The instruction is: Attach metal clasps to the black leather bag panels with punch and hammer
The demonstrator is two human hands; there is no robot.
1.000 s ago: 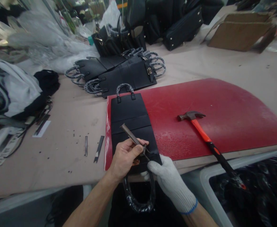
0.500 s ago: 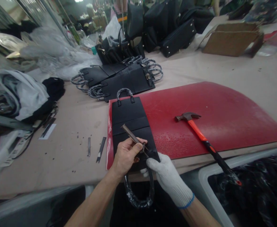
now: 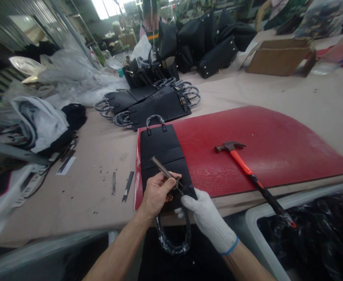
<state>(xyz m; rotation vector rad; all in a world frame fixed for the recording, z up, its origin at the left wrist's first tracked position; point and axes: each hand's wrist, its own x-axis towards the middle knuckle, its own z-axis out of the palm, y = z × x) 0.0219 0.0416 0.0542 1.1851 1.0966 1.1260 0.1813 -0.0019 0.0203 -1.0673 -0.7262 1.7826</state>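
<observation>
My bare left hand (image 3: 159, 192) is closed around a slim metal punch (image 3: 161, 168), which slants over a black leather bag panel (image 3: 161, 140). Its lower end sits close to the panel's near part, beside a small gold-coloured fitting (image 3: 169, 198). My right hand (image 3: 204, 212), in a white knit glove, pinches the panel's near right edge, thumb on top. One plastic-wrapped handle (image 3: 156, 117) stands at the panel's far end; another wrapped handle (image 3: 173, 248) hangs over the table edge toward me. Whether the punch tip touches the leather I cannot tell.
Under the panel lies a red board (image 3: 265, 144), with a claw hammer (image 3: 241, 162) on it. A metal rod (image 3: 114, 183) and a notched strip (image 3: 127, 187) lie left. Beyond are stacked bag panels (image 3: 159, 107), black bags (image 3: 218, 56) and a cardboard box (image 3: 279, 58). A bin (image 3: 253, 218) stands right.
The camera view has shifted slightly, so the table and background sit a little differently in the picture. Both hands keep the same hold on the punch and the panel.
</observation>
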